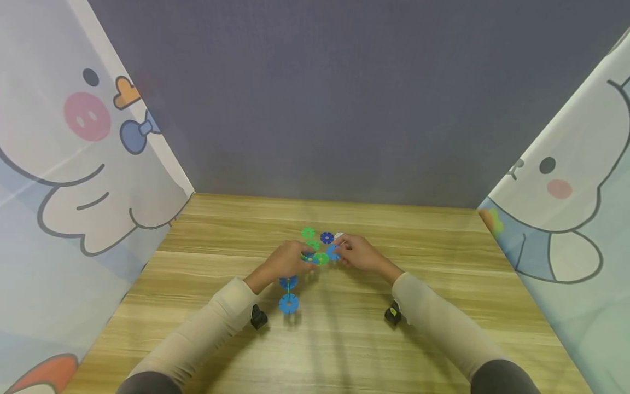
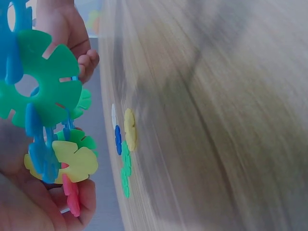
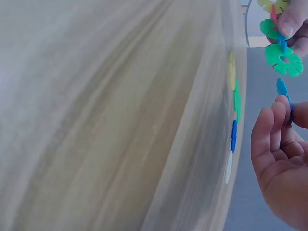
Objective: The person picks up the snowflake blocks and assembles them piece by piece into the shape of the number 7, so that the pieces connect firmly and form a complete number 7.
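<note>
Near the middle of the table, my left hand (image 1: 286, 259) grips a chain of slotted plastic snowflake discs. Its linked pieces include a large green disc (image 2: 48, 53), a yellow disc (image 2: 82, 163), a red disc (image 2: 71, 195) and a blue disc (image 1: 289, 303) hanging at the near end. My right hand (image 1: 363, 254) pinches a single light-blue snowflake disc (image 3: 282, 87) between thumb and fingers. This disc faces the chain's green end disc (image 3: 275, 58), with a small gap between them in the right wrist view. Fingers hide part of the chain.
Loose discs lie flat on the wooden table (image 1: 418, 230) beyond the hands: green ones (image 1: 308, 233), a dark blue one (image 1: 327, 237), a white one (image 1: 338, 236) and a yellow one (image 2: 130, 130). A grey panel (image 1: 334, 109) rises behind; cartoon-printed sheets (image 1: 147, 191) flank both sides.
</note>
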The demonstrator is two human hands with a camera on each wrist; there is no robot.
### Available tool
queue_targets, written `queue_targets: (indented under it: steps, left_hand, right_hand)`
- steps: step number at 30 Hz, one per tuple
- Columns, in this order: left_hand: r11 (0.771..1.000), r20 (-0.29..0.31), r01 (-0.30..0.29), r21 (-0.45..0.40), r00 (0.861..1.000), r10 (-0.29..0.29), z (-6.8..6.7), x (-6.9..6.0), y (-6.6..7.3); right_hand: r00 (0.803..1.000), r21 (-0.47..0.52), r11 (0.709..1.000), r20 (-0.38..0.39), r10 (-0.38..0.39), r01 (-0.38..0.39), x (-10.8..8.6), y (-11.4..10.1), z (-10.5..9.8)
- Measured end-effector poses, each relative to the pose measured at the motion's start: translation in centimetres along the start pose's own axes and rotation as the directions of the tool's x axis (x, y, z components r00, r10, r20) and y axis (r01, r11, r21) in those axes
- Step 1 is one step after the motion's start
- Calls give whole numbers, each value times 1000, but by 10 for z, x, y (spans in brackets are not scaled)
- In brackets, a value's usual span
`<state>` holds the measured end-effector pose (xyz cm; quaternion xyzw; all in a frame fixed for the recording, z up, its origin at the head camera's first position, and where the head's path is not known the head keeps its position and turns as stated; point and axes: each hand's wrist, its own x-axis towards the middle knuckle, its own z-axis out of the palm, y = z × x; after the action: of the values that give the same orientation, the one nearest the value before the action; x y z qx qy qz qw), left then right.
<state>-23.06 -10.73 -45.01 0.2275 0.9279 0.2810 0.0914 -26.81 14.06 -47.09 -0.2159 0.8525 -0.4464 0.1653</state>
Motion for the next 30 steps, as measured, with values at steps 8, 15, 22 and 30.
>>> queue_targets:
  steps: [8, 15, 22, 30]
  left_hand:
    - [1000, 0, -10, 0, 1000, 10, -1, 0, 1]
    - [1000, -20, -29, 11, 999, 30, -1, -1, 1]
    - [1000, -25, -16, 2, 1000, 16, 0, -2, 2]
    - [999, -45, -20, 29, 999, 21, -1, -2, 6]
  right_hand:
    - [999, 115, 993, 27, 22, -25, -5, 0, -2]
    - [998, 180, 982, 36, 54, -59, -7, -2, -3]
    - [996, 229, 971, 60, 59, -71, -7, 1, -1]
    - [993, 283, 953, 72, 94, -110, -6, 3, 0]
